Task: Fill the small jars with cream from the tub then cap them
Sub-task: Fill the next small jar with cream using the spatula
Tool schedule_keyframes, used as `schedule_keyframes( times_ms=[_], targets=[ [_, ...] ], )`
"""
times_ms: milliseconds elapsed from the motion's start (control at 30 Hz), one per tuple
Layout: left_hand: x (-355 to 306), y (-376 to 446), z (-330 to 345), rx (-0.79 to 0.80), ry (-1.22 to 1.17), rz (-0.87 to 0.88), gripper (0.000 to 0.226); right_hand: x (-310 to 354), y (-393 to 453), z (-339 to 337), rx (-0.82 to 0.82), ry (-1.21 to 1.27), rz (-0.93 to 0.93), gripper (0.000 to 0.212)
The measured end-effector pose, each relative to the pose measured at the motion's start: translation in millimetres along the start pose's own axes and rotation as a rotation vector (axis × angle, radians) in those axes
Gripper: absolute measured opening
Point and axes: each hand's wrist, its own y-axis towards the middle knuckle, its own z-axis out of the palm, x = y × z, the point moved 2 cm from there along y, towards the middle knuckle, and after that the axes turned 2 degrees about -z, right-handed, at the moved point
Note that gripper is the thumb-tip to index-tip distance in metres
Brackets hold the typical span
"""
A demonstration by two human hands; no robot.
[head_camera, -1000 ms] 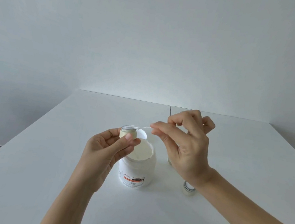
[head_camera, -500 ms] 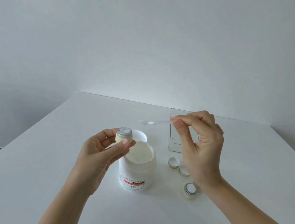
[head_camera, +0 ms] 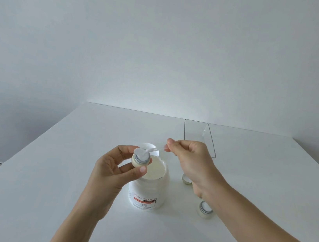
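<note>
right hand (head_camera: 191,162) lowered | spatula (head_camera: 153,150) tip now at small jar (head_camera: 141,160) mouth, previously raised clear

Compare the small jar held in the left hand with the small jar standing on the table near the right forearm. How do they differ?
The held jar is gripped above the tub by the left hand; the table jar stands alone. The held jar tilts, the table jar is upright. The spatula, pinched by the right hand, touches only the held jar. Both are uncapped, cream-coloured, with silvery necks.

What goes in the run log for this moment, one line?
phase: filling | left hand: holds small jar above tub | right hand: pinches spatula, tip at jar mouth | second jar: uncapped on table
</note>
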Motion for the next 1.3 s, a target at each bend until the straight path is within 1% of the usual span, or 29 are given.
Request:
schedule_keyframes(
  times_ms=[133, 333, 533, 667, 800, 967, 1100, 1200, 1300],
  targets=[
    [-1, 0, -1, 0.007, 0.0, 0.01, 0.032, 2, 1, -1, -0.023, -0.021, 0.038, 0.026],
    [-2, 1, -1, 0.007, -0.006, 0.021, 0.032, 4, 1, -5, -0.119, -0.171, 0.026, 0.034],
    [-3, 1, -2, 0.01, -0.014, 0.02, 0.038, 9, 2, -12, -0.151, -0.195, 0.012, 0.03],
    [-3, 0, -3, 0.0, -0.015, 0.015, 0.033, 11, 3, -19, -0.161, -0.232, -0.008, 0.03],
    [-3, -1, -5, -0.013, -0.011, 0.007, 0.033, 16, 3, -26, -0.2, -0.224, -0.039, 0.031],
    [-2, -2, -2, 0.011, -0.006, -0.012, 0.039, 23, -2, -22, -0.171, -0.251, -0.104, 0.031],
    [-2, -1, 1, 0.038, -0.011, -0.01, 0.039, 27, -9, -15, -0.162, -0.335, -0.158, 0.031],
    [-2, -1, 0, 0.05, -0.016, 0.003, 0.041, 30, -10, -15, -0.174, -0.404, -0.174, 0.032],
    [-3, -2, 1, 0.067, -0.014, 0.003, 0.039, 32, -7, -18, -0.172, -0.419, -0.168, 0.031]
  ],
)
